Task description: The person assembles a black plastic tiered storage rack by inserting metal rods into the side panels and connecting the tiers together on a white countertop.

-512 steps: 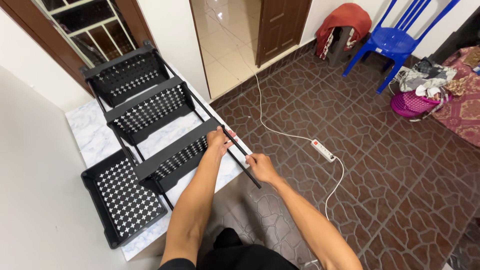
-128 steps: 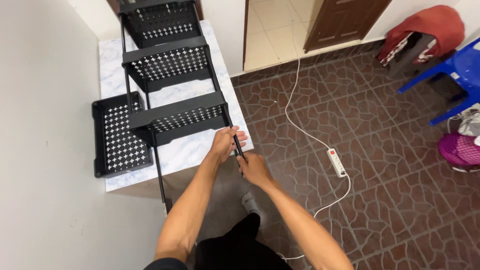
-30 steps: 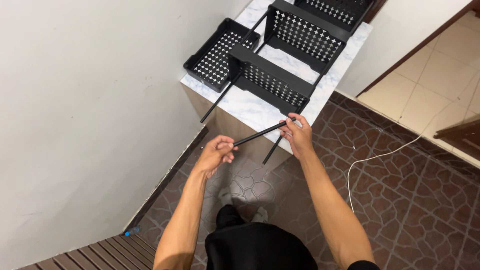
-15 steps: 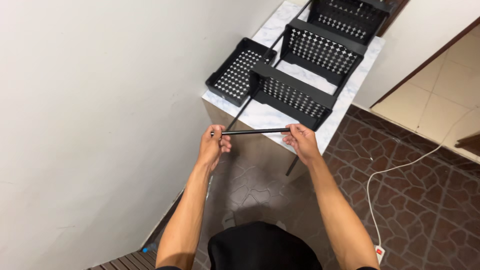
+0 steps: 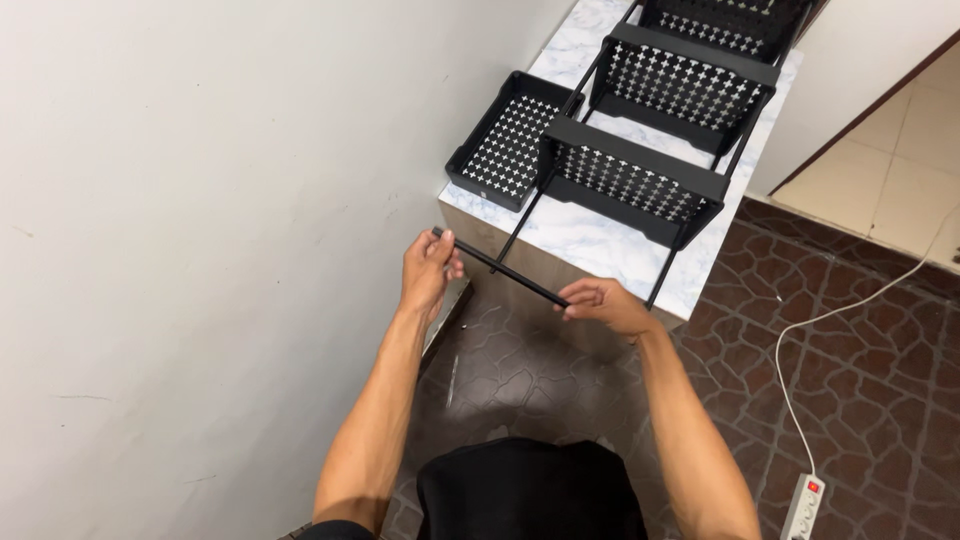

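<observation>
Black rod (image 5: 500, 268) held loose at both ends, just below the near edge of the marble-topped counter (image 5: 600, 240). Left hand (image 5: 428, 275) closed around upper end; right hand (image 5: 600, 300) pinching lower end. Tiered perforated rack (image 5: 640, 170) lying partly assembled on counter. One perforated tray (image 5: 505, 140) detached beside rack; rod not yet fitted.

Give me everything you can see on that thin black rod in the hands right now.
The rod is a thin, straight black bar, metal by its look, with a plain matte finish. It is held in the air, clear of the marble-patterned tabletop, slanting from upper left down to lower right. The left hand grips it near its upper end, which pokes out just past the fingers; the right hand pinches the lower end. It crosses in front of a leg of the black perforated shelf rack; whether they touch cannot be told.
</observation>
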